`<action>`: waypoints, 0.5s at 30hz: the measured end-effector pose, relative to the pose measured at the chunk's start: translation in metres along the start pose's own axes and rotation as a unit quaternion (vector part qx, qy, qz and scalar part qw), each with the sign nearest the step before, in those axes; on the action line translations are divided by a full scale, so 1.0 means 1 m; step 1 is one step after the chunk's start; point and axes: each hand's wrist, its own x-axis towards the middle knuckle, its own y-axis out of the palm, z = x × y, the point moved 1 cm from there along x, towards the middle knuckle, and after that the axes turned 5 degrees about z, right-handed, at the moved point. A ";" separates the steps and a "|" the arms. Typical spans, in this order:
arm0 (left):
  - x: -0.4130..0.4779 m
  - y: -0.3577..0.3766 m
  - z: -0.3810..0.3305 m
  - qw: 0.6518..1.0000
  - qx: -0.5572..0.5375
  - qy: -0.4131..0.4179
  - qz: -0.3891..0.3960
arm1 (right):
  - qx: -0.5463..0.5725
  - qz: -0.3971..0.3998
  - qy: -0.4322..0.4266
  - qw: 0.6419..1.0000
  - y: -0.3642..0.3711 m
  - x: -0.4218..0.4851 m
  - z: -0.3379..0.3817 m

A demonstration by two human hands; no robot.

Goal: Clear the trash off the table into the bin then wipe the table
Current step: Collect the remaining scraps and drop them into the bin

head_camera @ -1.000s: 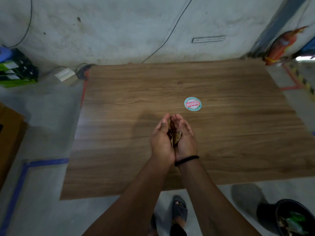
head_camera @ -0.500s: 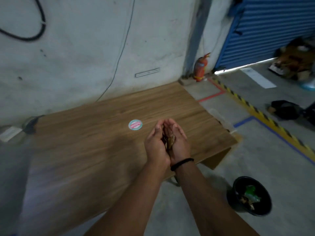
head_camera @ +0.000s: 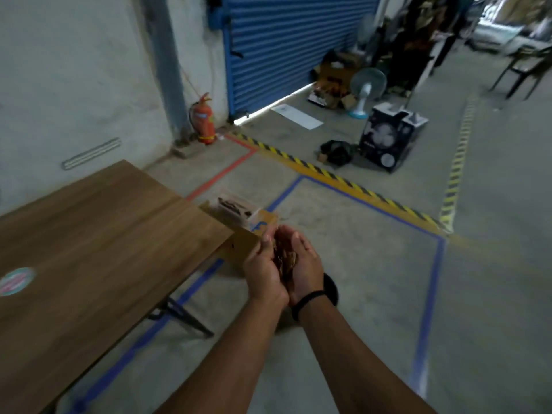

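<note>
My left hand (head_camera: 263, 270) and my right hand (head_camera: 306, 264) are cupped side by side, palms facing each other, and together they hold a small heap of brown scraps of trash (head_camera: 285, 259). They hover over the concrete floor, past the right end of the wooden table (head_camera: 104, 234). A curved black edge of the bin (head_camera: 332, 289) shows just behind my right wrist; the rest of it is hidden by my arms. A round teal and pink sticker (head_camera: 15, 280) lies on the table at the far left.
A cardboard box (head_camera: 254, 234) with a clear plastic tray (head_camera: 234, 206) on top stands beside the table's end. Blue tape lines (head_camera: 430, 294) and a yellow-black stripe (head_camera: 343, 180) mark the floor. Farther off are a fire extinguisher (head_camera: 204, 118), a fan carton (head_camera: 388, 138) and a blue shutter (head_camera: 283, 40).
The view has swung right, away from the table. My cupped hands, still holding the trash, moved from above the tabletop to over the floor, and now cover most of the bin.
</note>
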 end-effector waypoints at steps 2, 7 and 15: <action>0.009 0.021 0.033 0.999 0.023 -0.024 0.004 | -0.003 -0.029 -0.013 1.000 -0.030 0.016 0.021; 0.047 0.054 0.106 0.994 0.056 -0.091 0.004 | -0.011 -0.107 -0.019 0.994 -0.094 0.066 0.051; 0.137 0.061 0.233 0.975 0.113 -0.190 -0.008 | 0.002 -0.213 0.002 0.977 -0.223 0.174 0.038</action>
